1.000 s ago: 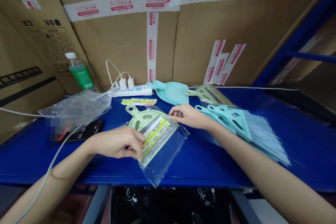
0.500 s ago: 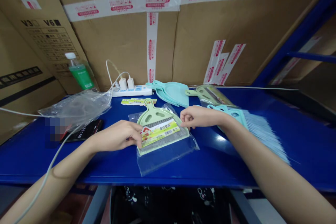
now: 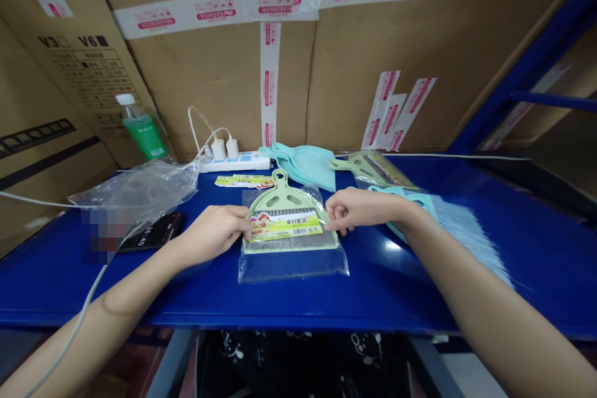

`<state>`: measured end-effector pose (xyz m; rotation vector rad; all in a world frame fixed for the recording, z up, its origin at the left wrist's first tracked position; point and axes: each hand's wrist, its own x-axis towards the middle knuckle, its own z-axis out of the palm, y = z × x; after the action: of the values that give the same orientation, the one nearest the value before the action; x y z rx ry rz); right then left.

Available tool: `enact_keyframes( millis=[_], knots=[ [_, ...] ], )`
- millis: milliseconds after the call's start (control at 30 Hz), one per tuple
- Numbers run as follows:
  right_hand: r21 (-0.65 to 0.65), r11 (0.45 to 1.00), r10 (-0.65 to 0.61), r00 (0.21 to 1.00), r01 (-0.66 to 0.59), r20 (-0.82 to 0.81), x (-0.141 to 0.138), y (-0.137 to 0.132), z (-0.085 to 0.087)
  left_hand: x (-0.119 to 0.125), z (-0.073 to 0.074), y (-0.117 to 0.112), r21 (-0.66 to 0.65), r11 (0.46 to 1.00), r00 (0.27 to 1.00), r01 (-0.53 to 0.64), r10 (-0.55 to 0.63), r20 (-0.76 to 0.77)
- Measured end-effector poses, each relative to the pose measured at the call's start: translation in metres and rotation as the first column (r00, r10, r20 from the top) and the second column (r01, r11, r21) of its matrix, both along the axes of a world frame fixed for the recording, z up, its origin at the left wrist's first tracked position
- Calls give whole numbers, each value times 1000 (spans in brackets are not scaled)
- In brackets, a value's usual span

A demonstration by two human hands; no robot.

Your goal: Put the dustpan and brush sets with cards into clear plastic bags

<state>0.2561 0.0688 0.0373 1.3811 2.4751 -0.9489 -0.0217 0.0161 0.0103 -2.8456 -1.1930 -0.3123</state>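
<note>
My hands are touching a little green dustpan [image 3: 284,202] in a clear bag [image 3: 293,267].

A crumpled plastic sheet [image 3: 135,189] is lying past my left hand [image 3: 212,235]. The dustpan is lying flat near the middle of the blue table [image 3: 401,298], between my hands. My hands are staying apart, with fingers on the bag's two sides, but I cannot tell if they are squeezing. My right hand [image 3: 361,210] is resting just beside a brush with pale blue bristles [image 3: 459,233].

A stockroom or packing area: beyond the fingers [image 3: 338,214] stand stacked cardboard cartons [image 3: 219,87] sealed with printed tape, while a blue steel rack shelf [image 3: 410,298] runs beneath them, a power strip [image 3: 233,161] lying past the fingertips
</note>
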Motion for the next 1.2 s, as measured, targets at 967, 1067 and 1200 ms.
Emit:
enact_keyframes(
  millis=[967, 1067, 1200],
  knots=[
    [25, 999, 42, 999, -42, 10, 1, -1, -2, 9, 4, -11, -158, 981, 993, 111, -114, -9],
    [86, 993, 77, 997, -77, 3, -1, -3, -2, 8, 3, -11, -178, 978, 994, 113, -112, 13],
    [81, 992, 101, 995, -99, -23, -5, -8, -3, 9, 3, -10, -197, 973, 993, 120, -115, 38]
  ],
)
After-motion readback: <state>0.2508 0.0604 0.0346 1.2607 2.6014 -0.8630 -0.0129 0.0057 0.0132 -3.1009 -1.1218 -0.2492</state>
